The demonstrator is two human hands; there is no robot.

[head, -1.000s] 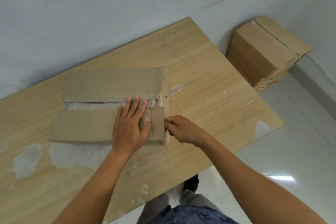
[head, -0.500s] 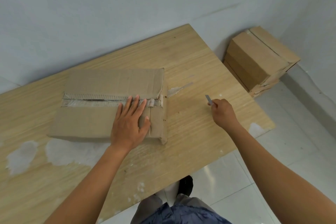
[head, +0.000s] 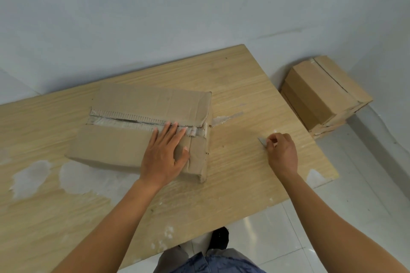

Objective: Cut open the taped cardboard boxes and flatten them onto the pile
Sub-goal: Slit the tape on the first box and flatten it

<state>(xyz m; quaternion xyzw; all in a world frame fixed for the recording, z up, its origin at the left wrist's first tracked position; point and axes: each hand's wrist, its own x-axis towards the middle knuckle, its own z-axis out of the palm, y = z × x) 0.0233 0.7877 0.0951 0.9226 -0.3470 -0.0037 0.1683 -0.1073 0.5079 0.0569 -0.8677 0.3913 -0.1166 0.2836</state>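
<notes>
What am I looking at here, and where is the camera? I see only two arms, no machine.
No machine here: a person works with bare hands, and the one camera sits on their head, looking forward and down, so the arms rising from the bottom edge are their own. On the wooden table lies a cardboard box, taped seam up. The left hand presses flat on it. The right hand, off to the side over the table, pinches a small blade. A cardboard stack sits on the floor by the wall.
</notes>
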